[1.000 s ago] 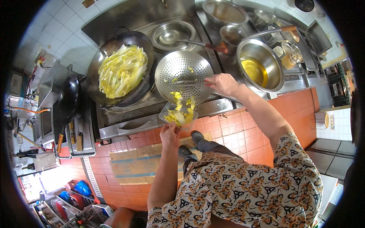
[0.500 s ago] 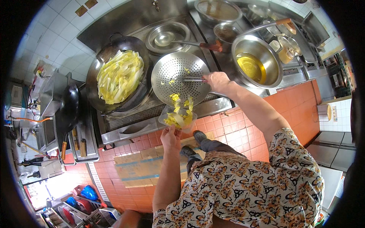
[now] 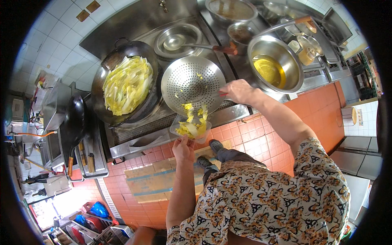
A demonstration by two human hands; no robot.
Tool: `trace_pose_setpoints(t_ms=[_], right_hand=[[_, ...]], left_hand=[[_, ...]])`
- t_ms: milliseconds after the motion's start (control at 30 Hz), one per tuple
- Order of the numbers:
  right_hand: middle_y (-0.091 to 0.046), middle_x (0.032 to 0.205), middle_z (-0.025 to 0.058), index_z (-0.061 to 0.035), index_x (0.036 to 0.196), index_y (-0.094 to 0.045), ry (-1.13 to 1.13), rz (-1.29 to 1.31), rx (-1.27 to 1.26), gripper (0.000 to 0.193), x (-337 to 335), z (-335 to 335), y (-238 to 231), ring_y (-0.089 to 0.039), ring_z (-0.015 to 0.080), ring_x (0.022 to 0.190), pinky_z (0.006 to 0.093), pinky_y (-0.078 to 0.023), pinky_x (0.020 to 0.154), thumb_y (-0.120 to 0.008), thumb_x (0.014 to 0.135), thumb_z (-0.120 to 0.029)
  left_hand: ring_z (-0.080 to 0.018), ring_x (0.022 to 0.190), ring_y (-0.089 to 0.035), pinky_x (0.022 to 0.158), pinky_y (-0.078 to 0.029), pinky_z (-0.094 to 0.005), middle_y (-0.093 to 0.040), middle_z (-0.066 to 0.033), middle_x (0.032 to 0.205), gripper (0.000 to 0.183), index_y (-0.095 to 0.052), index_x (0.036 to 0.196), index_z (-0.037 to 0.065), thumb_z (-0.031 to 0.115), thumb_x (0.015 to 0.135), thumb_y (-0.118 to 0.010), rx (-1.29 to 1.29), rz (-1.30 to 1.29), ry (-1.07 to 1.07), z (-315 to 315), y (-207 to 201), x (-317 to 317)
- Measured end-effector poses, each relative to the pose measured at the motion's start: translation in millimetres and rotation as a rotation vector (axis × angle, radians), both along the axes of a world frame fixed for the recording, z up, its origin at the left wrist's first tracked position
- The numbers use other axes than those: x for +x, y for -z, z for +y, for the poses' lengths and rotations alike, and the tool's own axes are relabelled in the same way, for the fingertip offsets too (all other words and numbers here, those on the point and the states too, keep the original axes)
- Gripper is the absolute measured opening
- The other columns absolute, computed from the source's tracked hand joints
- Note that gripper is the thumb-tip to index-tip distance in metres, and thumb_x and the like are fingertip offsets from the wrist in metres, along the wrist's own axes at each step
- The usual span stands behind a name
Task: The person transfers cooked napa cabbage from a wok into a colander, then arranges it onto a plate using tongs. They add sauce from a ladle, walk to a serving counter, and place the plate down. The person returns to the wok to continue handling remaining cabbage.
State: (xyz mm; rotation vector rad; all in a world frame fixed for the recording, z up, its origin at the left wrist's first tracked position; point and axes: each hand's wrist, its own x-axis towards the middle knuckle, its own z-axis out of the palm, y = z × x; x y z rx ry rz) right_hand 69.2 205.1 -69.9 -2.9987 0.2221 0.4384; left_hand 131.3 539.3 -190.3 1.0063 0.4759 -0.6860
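Note:
My left hand (image 3: 183, 149) grips the near edge of a clear plastic container (image 3: 208, 127) in front of the stove. Yellow-green cabbage pieces (image 3: 195, 129) lie in it, and some rise over its far rim toward the strainer. A large round perforated strainer (image 3: 190, 77) rests just beyond, with a few leaf scraps on it. Over the strainer's right side, my right hand (image 3: 240, 92) is closed on a slim utensil (image 3: 222, 94) with a reddish part, probably tongs; its far end is blurred. To the left, a dark wok (image 3: 98, 100) holds a heap of sliced cabbage (image 3: 127, 85).
A steel bowl of yellow oil (image 3: 269, 69) stands right of the strainer, a wooden-handled ladle across it. Behind the strainer, another ladle (image 3: 175, 42) lies in a steel basin (image 3: 162, 51). A black wok (image 3: 74, 118) stands far left. Cardboard (image 3: 163, 179) covers part of the tiled floor.
My right hand has shifted slightly right and down, and the utensil has swung lower over the strainer. The left hand and container stay nearly in place.

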Motion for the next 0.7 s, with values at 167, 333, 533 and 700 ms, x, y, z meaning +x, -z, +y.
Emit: trace_pose_setpoints(t_ms=[167,333,533,700], right_hand=[[-0.077,0.099,0.0117,-0.0144,0.122,-0.070,0.085,-0.054,-0.071,0.028,-17,3,-5,-0.075,0.0305,0.094,0.0449,-0.060,0.080,-0.062,0.096,-0.016],[-0.077,0.095,0.0117,-0.0144,0.117,-0.070,0.187,-0.083,-0.087,0.022,10,14,43,-0.076,0.0316,0.092,0.0448,-0.060,0.080,-0.060,0.098,-0.018],[-0.075,0.103,0.0150,-0.0071,0.111,-0.067,0.146,-0.125,0.010,0.019,-30,17,3,-0.075,0.0319,0.097,0.0445,-0.060,0.080,-0.064,0.097,-0.019],[-0.072,0.103,0.0181,-0.0083,0.119,-0.064,0.395,-0.117,-0.155,0.024,-13,3,30,-0.072,0.0352,0.101,0.0444,-0.059,0.083,-0.063,0.096,-0.015]], left_hand=[[-0.0258,0.101,-0.070,0.089,-0.061,-0.0428,-0.068,-0.0126,0.112,0.006,-0.058,0.100,0.002,0.004,0.103,-0.062,0.021,0.002,-0.001,2,-6,-3],[-0.0258,0.101,-0.070,0.089,-0.061,-0.0426,-0.068,-0.0127,0.112,0.006,-0.058,0.099,0.002,0.004,0.103,-0.062,0.000,-0.008,0.042,6,-3,-4],[-0.0257,0.101,-0.070,0.089,-0.061,-0.0422,-0.068,-0.0127,0.112,0.005,-0.058,0.100,0.002,0.004,0.103,-0.062,0.007,-0.012,0.021,15,-5,-5],[-0.0257,0.101,-0.070,0.089,-0.060,-0.0426,-0.068,-0.0128,0.112,0.005,-0.058,0.103,0.002,0.005,0.103,-0.062,0.019,0.003,0.041,17,-4,-7]])
